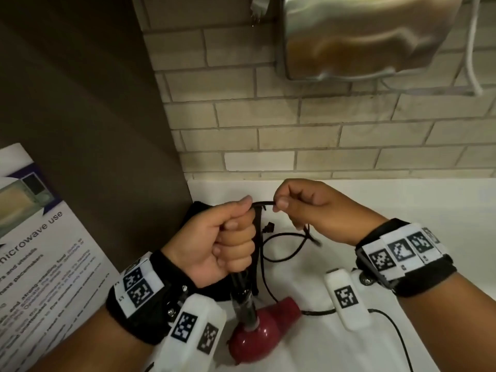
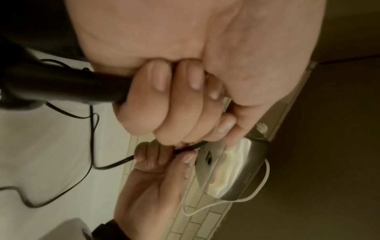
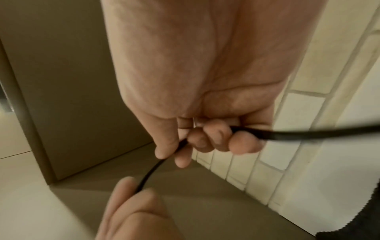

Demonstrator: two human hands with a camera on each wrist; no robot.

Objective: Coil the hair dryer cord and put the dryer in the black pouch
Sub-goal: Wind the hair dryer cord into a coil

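The hair dryer has a red body [image 1: 259,334] and a black handle [image 1: 243,288]; it hangs nose-down just above the white counter [image 1: 375,210]. My left hand [image 1: 236,232] grips the handle, with the thumb pressing the black cord [image 1: 264,204] at the top. My right hand [image 1: 277,205] pinches the same cord a short way to the right. In the left wrist view my fingers [image 2: 162,100] wrap the handle [image 2: 72,84]. The rest of the cord [image 1: 284,251] lies in loose loops on the counter. The black pouch [image 1: 196,210] sits behind my left hand, mostly hidden.
A beige brick-tile wall [image 1: 268,130] backs the counter. A steel wall unit [image 1: 370,36] with a white cable [image 1: 472,63] hangs above right. A brown panel [image 1: 94,116] closes off the left, with a microwave-use poster [image 1: 40,237] below it.
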